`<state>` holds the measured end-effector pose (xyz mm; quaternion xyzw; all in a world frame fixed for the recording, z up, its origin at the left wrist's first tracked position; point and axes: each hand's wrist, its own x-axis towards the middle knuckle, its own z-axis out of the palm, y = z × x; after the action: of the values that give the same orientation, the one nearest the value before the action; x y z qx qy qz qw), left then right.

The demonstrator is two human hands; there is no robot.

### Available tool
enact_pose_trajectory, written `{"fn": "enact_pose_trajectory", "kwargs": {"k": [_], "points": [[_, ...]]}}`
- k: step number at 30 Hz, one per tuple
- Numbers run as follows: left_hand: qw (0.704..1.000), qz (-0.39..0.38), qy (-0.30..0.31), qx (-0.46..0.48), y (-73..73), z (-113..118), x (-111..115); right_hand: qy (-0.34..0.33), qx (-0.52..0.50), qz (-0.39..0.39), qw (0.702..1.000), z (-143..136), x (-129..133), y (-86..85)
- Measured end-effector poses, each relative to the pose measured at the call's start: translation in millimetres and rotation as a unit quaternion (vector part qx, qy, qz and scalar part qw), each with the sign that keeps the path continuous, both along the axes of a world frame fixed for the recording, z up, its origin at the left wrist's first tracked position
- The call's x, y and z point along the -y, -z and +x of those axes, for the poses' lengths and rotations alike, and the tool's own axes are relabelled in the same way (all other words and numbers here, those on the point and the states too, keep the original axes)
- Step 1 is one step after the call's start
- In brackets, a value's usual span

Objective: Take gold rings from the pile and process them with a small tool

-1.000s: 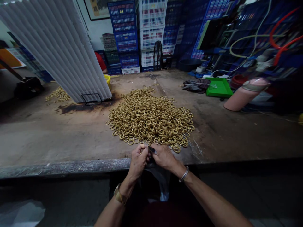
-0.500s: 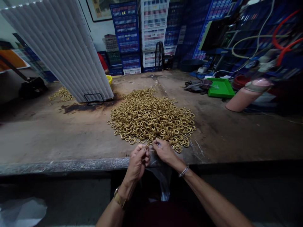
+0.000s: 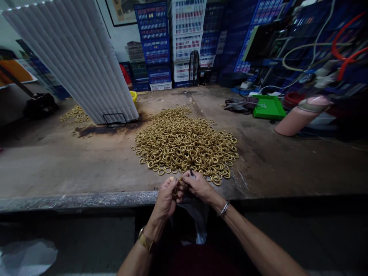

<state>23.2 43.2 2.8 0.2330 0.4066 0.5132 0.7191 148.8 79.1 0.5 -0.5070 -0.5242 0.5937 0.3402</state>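
A wide heap of brass-coloured rings [image 3: 186, 142] lies on the worn table [image 3: 109, 161]. At its front edge, my left hand [image 3: 169, 193] is closed around a few of the rings, which show between the fingers and thumb. My right hand [image 3: 198, 185] meets it from the right, its thumb and fingers pinched at a ring by the left fingertips. A small dark piece sticks up from the right fingers; what it is I cannot make out. The left palm is turned away, so the number of rings in it is hidden.
Tall grey corrugated sheets [image 3: 71, 57] lean in a black wire stand [image 3: 114, 120], with a smaller ring pile [image 3: 75, 115] at left. At right are a green tray [image 3: 269, 107], dark gloves [image 3: 240, 105] and a pink bottle [image 3: 301, 117]. A clear plastic bag [image 3: 197, 220] hangs below the table edge.
My right hand has moved slightly left and down from the heap's edge, and its fingertips now meet those of my left hand. The left hand has hardly moved.
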Motion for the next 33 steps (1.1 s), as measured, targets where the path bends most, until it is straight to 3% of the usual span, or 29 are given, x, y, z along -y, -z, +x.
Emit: {"fn": "enact_pose_trajectory", "kwargs": {"k": [3, 9, 16, 22, 26, 29, 33], "points": [[1.000, -0.011, -0.015, -0.013, 1.4, 0.7, -0.7, 0.034, 0.058, 0.068, 0.995, 1.5, -2.1, -2.7], [0.999, 0.005, -0.042, -0.030, 0.1, 2.0, -3.1, 0.029, 0.122, 0.176, 0.976, 2.2, -3.6, -11.0], [0.992, 0.040, -0.032, -0.117, 4.7, 2.2, -1.9, 0.016, 0.142, 0.202, 0.969, 0.5, -1.6, -7.1], [0.927, 0.180, -0.082, -0.319, 0.1, 3.7, 1.6, -0.009, 0.146, 0.190, 0.971, 1.5, 0.4, -10.7], [0.894, 0.245, -0.077, -0.366, -2.6, 4.4, 1.9, -0.003, 0.148, 0.172, 0.974, 1.6, -0.6, -9.1], [0.924, 0.196, -0.050, -0.325, -2.1, 4.0, 2.5, 0.012, 0.122, 0.125, 0.984, 1.3, -1.5, -6.6], [0.968, 0.099, 0.030, -0.227, -1.5, 2.1, 5.1, 0.028, 0.068, 0.068, 0.995, 1.3, 0.4, -6.5]]}}
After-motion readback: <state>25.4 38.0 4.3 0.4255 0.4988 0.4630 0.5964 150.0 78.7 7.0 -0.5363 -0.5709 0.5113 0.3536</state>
